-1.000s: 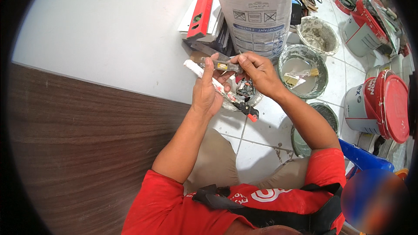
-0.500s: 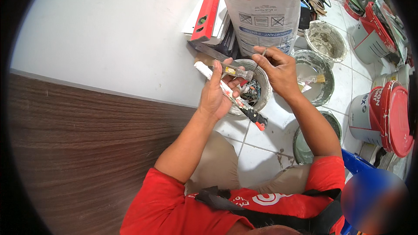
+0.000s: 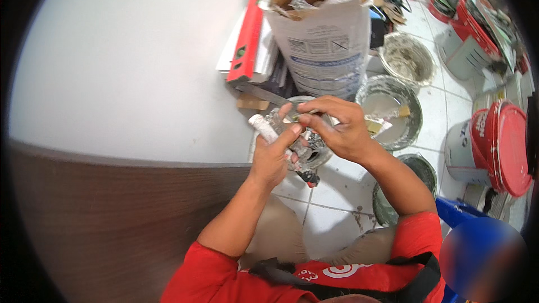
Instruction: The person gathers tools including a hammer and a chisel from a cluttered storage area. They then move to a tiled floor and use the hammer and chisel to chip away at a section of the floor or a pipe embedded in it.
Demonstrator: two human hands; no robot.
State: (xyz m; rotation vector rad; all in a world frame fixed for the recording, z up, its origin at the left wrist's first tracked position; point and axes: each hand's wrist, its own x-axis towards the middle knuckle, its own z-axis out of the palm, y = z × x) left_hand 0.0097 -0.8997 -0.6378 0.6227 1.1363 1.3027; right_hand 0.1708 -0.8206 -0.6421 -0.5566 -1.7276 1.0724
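Observation:
My left hand [image 3: 269, 160] is closed round a stick-like tool [image 3: 265, 126], caked in white paint, with a black and red lower end. In the same grip lies a grey, worn tool handle [image 3: 306, 148]; its kind is unclear. My right hand [image 3: 343, 129] is pinched at the left fingertips, over the handle's upper part. Something small and thin is between its fingers, mostly hidden. Below both hands stands a round bucket [image 3: 328, 160] with a jumble of small metal pieces [image 3: 316, 139] inside.
A tall open paper sack [image 3: 323, 50] stands beyond the bucket, beside a red spirit level [image 3: 247, 39] leaning on the wall. To the right are a pail with pale liquid and a brush [image 3: 404, 111], a crusted pail [image 3: 429, 76], a dark pail [image 3: 387, 207] and red-lidded paint buckets [image 3: 514, 146].
My right hand has come down and in against my left. The grey handle now slants steeply downward. The thin metal piece in my right fingers is less visible, and the view has shifted slightly.

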